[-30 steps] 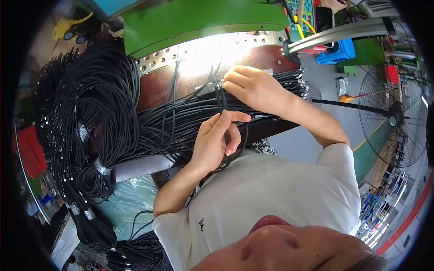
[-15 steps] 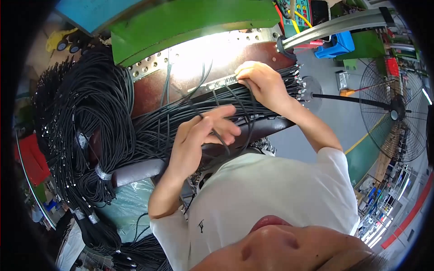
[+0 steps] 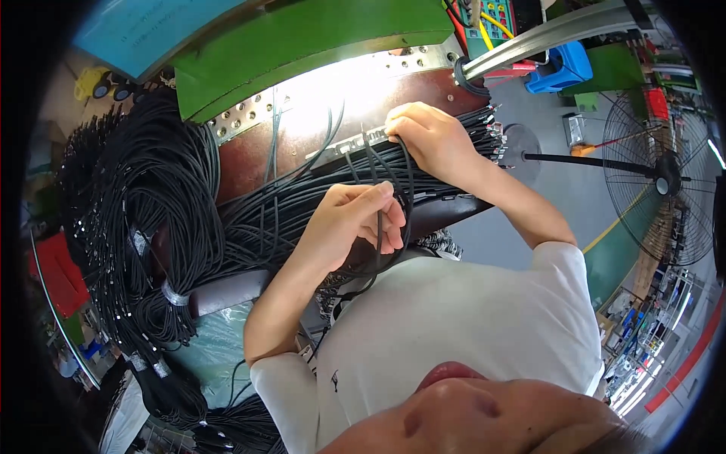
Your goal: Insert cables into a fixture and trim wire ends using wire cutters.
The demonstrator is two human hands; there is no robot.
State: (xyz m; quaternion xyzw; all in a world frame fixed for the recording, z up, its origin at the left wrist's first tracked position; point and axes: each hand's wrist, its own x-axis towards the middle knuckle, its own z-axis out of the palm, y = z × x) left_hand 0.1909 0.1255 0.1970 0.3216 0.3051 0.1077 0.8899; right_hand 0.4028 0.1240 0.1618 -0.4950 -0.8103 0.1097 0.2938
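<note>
My left hand (image 3: 355, 216) is closed, its thumb and fingers pinching a thin black cable (image 3: 379, 238) that loops down in front of me. My right hand (image 3: 429, 140) is also closed, fingertips pressed together at the right end of a narrow metal strip fixture (image 3: 325, 157) with small slots. What those fingertips hold is hidden. Several cables run from the fixture toward me. Beneath both hands lies a thick bundle of black cables (image 3: 302, 198), whose metal-tipped ends (image 3: 493, 136) stick out at the right.
A large heap of black cables (image 3: 151, 174) hangs over the bench's left side. Behind the brown bench top (image 3: 246, 155) stands a green machine housing (image 3: 302, 57) above a bright light. A black standing fan (image 3: 664, 181) and a blue stool (image 3: 561, 66) are at the right.
My left hand has closed its spread fingers onto a cable and shifted slightly right. My right hand stays at the fixture's right end.
</note>
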